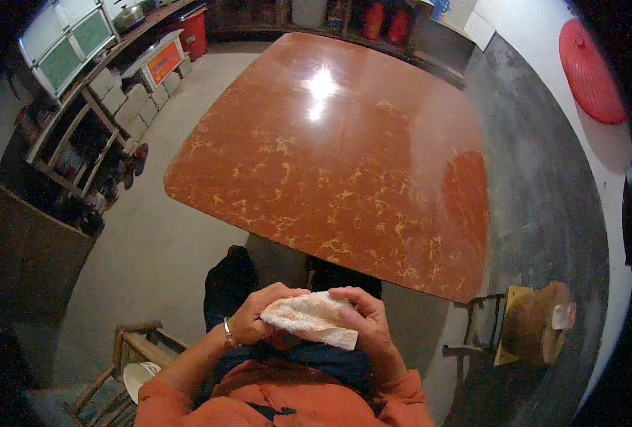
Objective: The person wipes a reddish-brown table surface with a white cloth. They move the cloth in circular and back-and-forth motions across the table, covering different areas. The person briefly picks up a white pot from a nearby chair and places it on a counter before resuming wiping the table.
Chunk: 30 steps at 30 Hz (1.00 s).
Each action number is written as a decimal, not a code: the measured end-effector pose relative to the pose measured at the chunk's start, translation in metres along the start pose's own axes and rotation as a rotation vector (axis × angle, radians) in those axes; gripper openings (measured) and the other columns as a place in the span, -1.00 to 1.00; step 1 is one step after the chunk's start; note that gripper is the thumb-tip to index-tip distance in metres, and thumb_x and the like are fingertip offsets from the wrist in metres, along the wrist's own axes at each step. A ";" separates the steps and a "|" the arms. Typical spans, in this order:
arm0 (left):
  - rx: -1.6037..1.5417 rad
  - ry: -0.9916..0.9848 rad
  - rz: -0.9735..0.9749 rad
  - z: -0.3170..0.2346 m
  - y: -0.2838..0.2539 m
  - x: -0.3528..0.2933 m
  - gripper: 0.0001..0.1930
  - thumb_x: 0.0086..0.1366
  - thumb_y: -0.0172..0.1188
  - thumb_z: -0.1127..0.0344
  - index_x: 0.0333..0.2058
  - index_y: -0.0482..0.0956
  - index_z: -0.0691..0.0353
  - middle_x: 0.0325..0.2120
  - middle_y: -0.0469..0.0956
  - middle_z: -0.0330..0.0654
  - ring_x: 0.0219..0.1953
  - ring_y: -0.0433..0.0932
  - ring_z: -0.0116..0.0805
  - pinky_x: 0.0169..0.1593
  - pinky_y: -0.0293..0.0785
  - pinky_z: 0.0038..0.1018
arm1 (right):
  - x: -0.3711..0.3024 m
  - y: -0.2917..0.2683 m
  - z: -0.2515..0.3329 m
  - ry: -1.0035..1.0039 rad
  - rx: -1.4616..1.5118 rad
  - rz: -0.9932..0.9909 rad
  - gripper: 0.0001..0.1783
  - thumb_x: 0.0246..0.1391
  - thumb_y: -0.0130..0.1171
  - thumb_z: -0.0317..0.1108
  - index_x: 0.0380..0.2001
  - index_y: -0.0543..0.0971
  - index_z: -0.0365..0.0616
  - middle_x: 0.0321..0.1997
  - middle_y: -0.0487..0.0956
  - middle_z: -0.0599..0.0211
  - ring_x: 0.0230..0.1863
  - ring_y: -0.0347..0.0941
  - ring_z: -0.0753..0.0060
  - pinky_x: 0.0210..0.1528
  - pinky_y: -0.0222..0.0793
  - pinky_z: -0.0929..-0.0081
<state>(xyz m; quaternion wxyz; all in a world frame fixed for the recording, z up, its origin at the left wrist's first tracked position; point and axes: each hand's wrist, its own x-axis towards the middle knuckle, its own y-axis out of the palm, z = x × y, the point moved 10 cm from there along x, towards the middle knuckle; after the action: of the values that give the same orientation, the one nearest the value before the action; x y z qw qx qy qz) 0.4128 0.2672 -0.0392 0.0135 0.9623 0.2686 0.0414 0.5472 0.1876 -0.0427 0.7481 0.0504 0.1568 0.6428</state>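
A folded white cloth (309, 314) with faint orange patches is held in front of my body, below the near edge of the table. My left hand (257, 313), with a bracelet at the wrist, grips its left end. At the other end, my right hand (367, 317) has its fingers curled round the cloth, and a flap hangs loose at the lower right. Beyond my hands stands a glossy reddish-brown table (294, 178) with yellowish marbling.
A wooden-framed seat (141, 341) and a white tub (139, 378) stand at lower left. Right of me is a round wooden block (536, 324) beside a dark metal frame. A shoe rack (81, 149) lines the left side; a red bucket (193, 35) sits behind.
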 end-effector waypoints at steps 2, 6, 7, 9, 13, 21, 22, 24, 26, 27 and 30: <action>0.155 0.109 -0.027 -0.014 0.006 0.017 -0.62 0.13 0.24 0.32 -0.04 0.53 0.22 -0.14 0.44 -0.15 -0.08 0.44 -0.27 0.03 0.33 -0.46 | -0.011 -0.023 0.002 -0.014 -0.062 -0.104 -0.66 -0.01 0.16 -0.49 -0.09 0.52 -0.21 -0.19 0.53 0.39 -0.12 0.41 0.55 -0.02 0.30 0.59; 0.145 0.048 -0.262 -0.005 0.000 0.041 -0.77 0.11 0.15 0.38 -0.24 0.58 0.28 -0.33 0.45 -0.19 -0.26 0.44 -0.33 -0.11 0.38 -0.49 | -0.020 -0.069 0.007 -0.124 -0.374 -0.282 -0.73 -0.01 0.18 -0.52 -0.17 0.55 -0.22 -0.25 0.49 0.44 -0.23 0.39 0.62 -0.10 0.30 0.62; 0.137 -0.014 -0.305 -0.006 -0.003 0.046 -0.80 0.10 0.14 0.39 -0.28 0.57 0.31 -0.39 0.47 -0.20 -0.33 0.46 -0.38 -0.18 0.41 -0.51 | -0.023 -0.077 0.022 -0.176 -0.454 -0.335 -0.71 -0.03 0.23 -0.48 -0.16 0.54 -0.20 -0.25 0.46 0.42 -0.26 0.34 0.60 -0.11 0.27 0.64; 0.135 0.023 -0.214 -0.021 0.010 0.066 -0.82 0.09 0.13 0.37 -0.33 0.54 0.33 -0.49 0.51 -0.22 -0.43 0.48 -0.46 -0.31 0.44 -0.55 | -0.029 -0.082 0.043 -0.339 -0.554 -0.336 -0.45 -0.14 0.34 -0.35 0.00 0.47 -0.13 -0.05 0.41 0.23 -0.05 0.36 0.31 0.03 0.28 0.46; 0.128 -0.080 -0.093 -0.024 0.052 0.082 -0.76 0.03 0.15 0.42 -0.29 0.56 0.38 -0.43 0.60 -0.18 -0.39 0.51 -0.51 -0.29 0.46 -0.55 | -0.039 -0.070 0.056 -0.451 -0.596 -0.277 -0.08 -0.30 0.45 -0.15 0.17 0.28 -0.17 0.19 0.31 0.10 0.24 0.18 0.10 0.28 0.05 0.25; 0.344 -0.006 0.133 -0.043 0.106 0.117 -0.80 0.00 0.14 0.42 -0.36 0.60 0.34 -0.53 0.59 -0.10 -0.45 0.56 -0.44 -0.33 0.47 -0.51 | -0.066 -0.088 0.028 -0.226 -0.486 -0.409 -0.59 -0.11 0.21 -0.52 -0.09 0.49 -0.21 -0.19 0.57 0.15 -0.16 0.52 0.28 -0.12 0.41 0.40; 0.375 0.003 0.166 -0.039 0.108 0.122 -0.80 0.01 0.14 0.41 -0.36 0.60 0.34 -0.54 0.59 -0.10 -0.45 0.56 -0.44 -0.34 0.47 -0.50 | -0.077 -0.095 0.028 -0.206 -0.497 -0.440 -0.69 -0.05 0.16 -0.48 -0.16 0.51 -0.24 -0.26 0.59 0.26 -0.24 0.51 0.44 -0.20 0.41 0.50; 0.462 -0.018 0.252 -0.025 0.113 0.130 -0.78 0.02 0.12 0.37 -0.37 0.60 0.38 -0.55 0.59 -0.08 -0.47 0.56 -0.41 -0.35 0.48 -0.48 | -0.099 -0.119 0.011 -0.059 -0.309 -0.455 -0.74 0.03 0.12 -0.42 -0.18 0.52 -0.26 -0.30 0.58 0.34 -0.29 0.47 0.53 -0.24 0.39 0.54; 0.460 -0.211 0.315 -0.007 0.114 0.132 -0.75 0.02 0.10 0.35 -0.36 0.60 0.39 -0.53 0.60 -0.04 -0.47 0.56 -0.40 -0.35 0.48 -0.46 | -0.117 -0.131 0.003 0.024 -0.126 -0.484 -0.75 0.09 0.08 -0.35 -0.20 0.53 -0.28 -0.33 0.57 0.41 -0.32 0.44 0.60 -0.28 0.37 0.58; 0.458 -0.306 0.352 0.003 0.115 0.131 -0.74 0.02 0.09 0.34 -0.35 0.60 0.39 -0.52 0.60 -0.03 -0.47 0.56 -0.39 -0.36 0.48 -0.45 | -0.126 -0.132 0.010 0.036 -0.043 -0.516 -0.74 0.12 0.05 -0.32 -0.22 0.53 -0.29 -0.34 0.56 0.43 -0.34 0.42 0.63 -0.30 0.36 0.60; 0.622 -0.161 0.467 0.011 0.120 0.132 -0.72 0.02 0.06 0.34 -0.33 0.59 0.38 -0.52 0.58 0.03 -0.49 0.56 -0.18 -0.30 0.49 -0.39 | -0.140 -0.141 0.033 0.011 -0.117 -0.565 -0.72 0.17 0.02 -0.28 -0.25 0.55 -0.30 -0.36 0.56 0.43 -0.36 0.41 0.65 -0.31 0.35 0.62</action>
<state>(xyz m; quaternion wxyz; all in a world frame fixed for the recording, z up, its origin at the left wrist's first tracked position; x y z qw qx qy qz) 0.5877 0.2327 -0.0345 -0.2675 0.9557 0.0402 -0.1157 0.6729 0.0311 -0.0262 0.8983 -0.0423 0.1314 0.4171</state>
